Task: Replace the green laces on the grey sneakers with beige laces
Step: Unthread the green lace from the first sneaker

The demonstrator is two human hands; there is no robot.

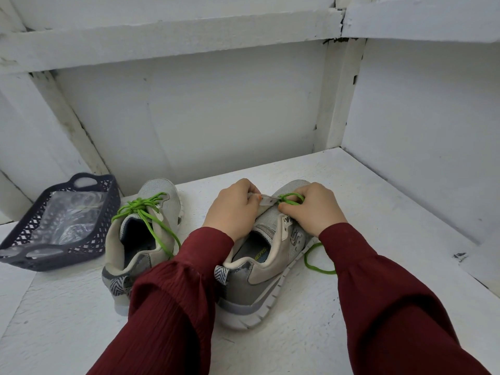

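Two grey sneakers stand on a white surface, heels toward me. The left sneaker (146, 239) still carries a knotted green lace (140, 208). Over the right sneaker (266, 269) both hands work near the toe end. My left hand (232, 209) pinches the shoe's eyelet flap. My right hand (313, 208) pinches the green lace (290, 197) at the lowest eyelets. A loose loop of that lace (313, 262) trails on the surface to the right of the shoe. No beige lace is plainly visible.
A dark lattice plastic basket (108, 209) with clear plastic wrapping inside sits at the left, beside the left sneaker. White walls and beams close in behind and on the right. The white surface (378, 212) extends to the right of the shoes.
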